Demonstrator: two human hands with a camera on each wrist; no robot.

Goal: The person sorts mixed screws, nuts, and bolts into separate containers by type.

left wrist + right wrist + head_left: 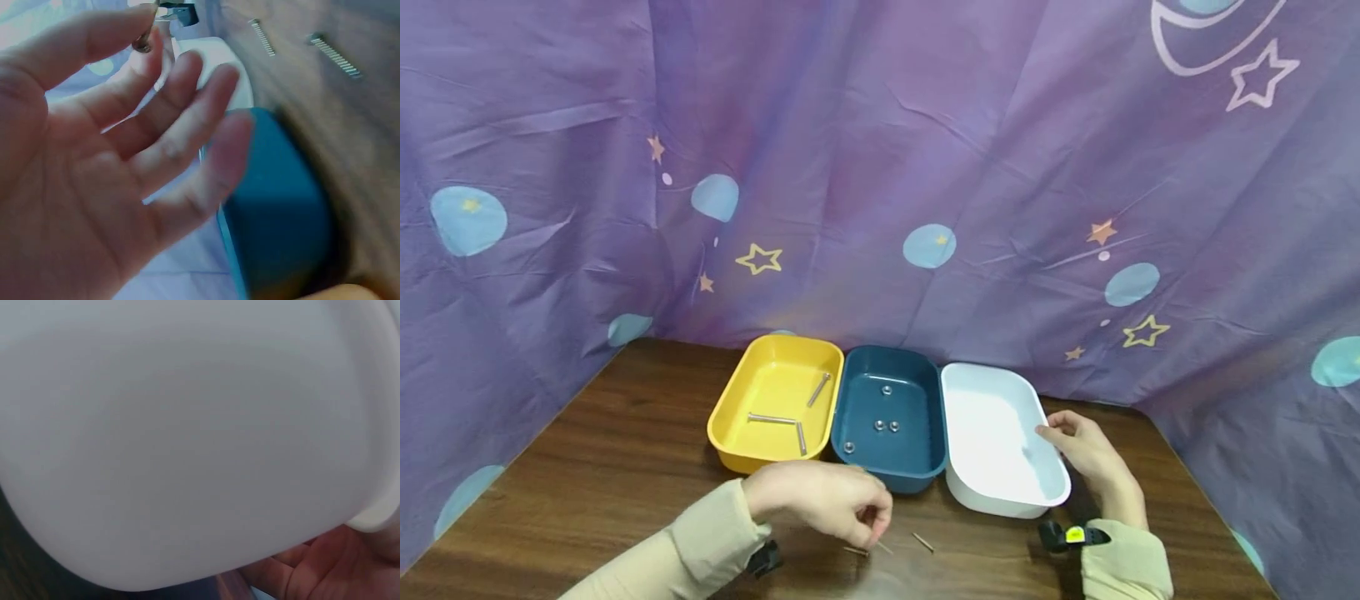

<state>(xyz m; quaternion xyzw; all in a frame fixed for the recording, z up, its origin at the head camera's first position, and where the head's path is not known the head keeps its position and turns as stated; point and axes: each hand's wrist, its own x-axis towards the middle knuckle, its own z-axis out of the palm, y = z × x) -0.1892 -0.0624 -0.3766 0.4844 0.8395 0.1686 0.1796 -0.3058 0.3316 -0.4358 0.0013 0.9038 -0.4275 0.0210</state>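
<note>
My left hand (831, 504) is low over the table in front of the blue bin (891, 479). Its thumb and index finger pinch a small screw (145, 41), while the other fingers are spread loosely in the left wrist view. Two more screws lie on the wood, one screw (923, 542) to the right of this hand and another screw (855, 551) just under it. At the right, my right hand (1086, 454) grips the side rim of the white bin (1006, 502), thumb over the edge. In the right wrist view the bin's wall hides most of that hand.
A yellow bin (722, 446) stands left of the blue one, with several long bolts (772, 418) inside. Several nuts (880, 426) lie in the blue bin. The three bins stand side by side on the brown table (647, 433), before a purple curtain (850, 167).
</note>
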